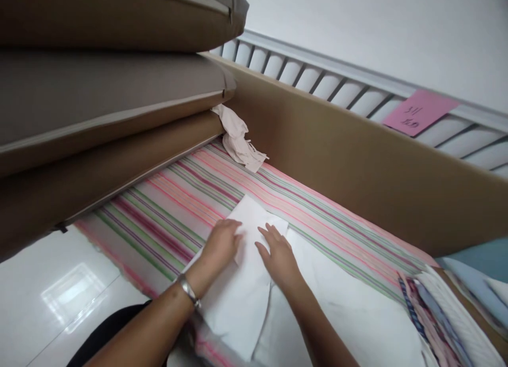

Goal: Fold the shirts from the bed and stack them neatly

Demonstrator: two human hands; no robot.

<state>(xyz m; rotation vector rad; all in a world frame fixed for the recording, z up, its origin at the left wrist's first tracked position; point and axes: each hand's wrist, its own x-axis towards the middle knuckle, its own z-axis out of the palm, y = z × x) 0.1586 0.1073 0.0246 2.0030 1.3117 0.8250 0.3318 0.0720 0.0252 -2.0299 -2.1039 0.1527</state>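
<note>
A white cloth garment (249,298), folded into a long narrow shape, lies in front of me. My left hand (223,241) rests at its left edge, with fingers bent and a gap between fingertips and thumb. Over the garment's right side is my right hand (277,253), its fingers apart and nothing in them. Another white cloth (337,298) is spread flat to the right, partly beneath the folded one. Both lie on a striped sheet (174,219).
Large brown-grey cushions (119,92) are stacked at the left. A crumpled pale cloth (238,137) lies by the brown back panel (337,150). Folded clothes (448,314) stand at the right. A pink note (420,112) hangs on the white slats (309,76).
</note>
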